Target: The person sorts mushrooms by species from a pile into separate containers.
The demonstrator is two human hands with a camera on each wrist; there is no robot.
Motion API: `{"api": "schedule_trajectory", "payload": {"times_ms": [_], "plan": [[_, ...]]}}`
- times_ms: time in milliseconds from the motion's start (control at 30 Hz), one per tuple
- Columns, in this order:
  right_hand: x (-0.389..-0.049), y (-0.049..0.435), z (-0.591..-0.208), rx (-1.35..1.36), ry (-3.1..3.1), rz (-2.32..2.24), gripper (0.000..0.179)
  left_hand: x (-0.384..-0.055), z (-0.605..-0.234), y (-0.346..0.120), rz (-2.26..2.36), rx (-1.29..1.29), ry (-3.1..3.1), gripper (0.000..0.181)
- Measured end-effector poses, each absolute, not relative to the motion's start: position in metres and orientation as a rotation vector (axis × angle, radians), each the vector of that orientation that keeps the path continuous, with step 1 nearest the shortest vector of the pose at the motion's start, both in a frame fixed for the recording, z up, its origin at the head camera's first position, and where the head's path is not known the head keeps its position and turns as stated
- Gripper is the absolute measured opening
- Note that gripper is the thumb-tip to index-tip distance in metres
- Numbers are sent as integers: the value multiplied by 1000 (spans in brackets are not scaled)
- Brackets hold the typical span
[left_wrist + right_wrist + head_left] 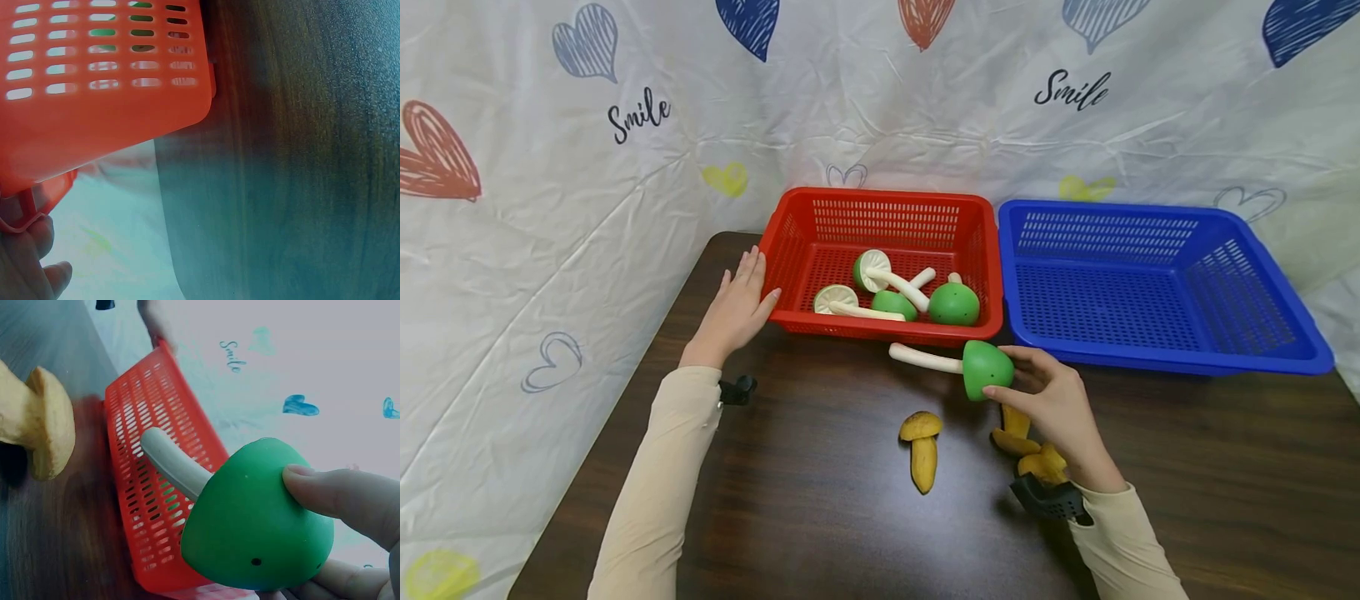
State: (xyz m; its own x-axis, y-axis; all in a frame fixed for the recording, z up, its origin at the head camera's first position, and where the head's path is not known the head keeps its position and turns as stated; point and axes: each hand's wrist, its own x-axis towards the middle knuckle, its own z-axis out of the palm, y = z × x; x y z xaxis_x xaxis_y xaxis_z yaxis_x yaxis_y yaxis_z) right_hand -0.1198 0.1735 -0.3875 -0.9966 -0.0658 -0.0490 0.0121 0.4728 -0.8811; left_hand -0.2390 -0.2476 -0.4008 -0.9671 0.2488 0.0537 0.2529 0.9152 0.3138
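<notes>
My right hand [1060, 406] pinches a toy mushroom by its green cap [987, 371], thumb on one side and fingers on the other. Its pale stem points left, just in front of the red basket [880, 327]. In the right wrist view the green-capped mushroom [262, 519] fills the middle, held off the table. My left hand [735, 304] rests against the left rim of the red basket, fingers straight. Inside that basket lie several green-capped mushrooms [954, 303] with white stems, some showing their pale undersides.
A blue basket [1150, 358] stands right of the red one. A brown mushroom [923, 450] lies on the dark table [820, 500]. More yellow-brown mushrooms [1017, 442] lie partly hidden beneath my right hand. Behind the baskets hangs a white cloth [880, 108] with hearts.
</notes>
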Motion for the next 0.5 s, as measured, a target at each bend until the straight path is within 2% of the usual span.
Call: {"api": "schedule_trajectory", "payload": {"times_ms": [500], "plan": [[-123,174,-374,-124,2642,-1696,55,-239,-399,-247,-487,-402,-3062,70]]}}
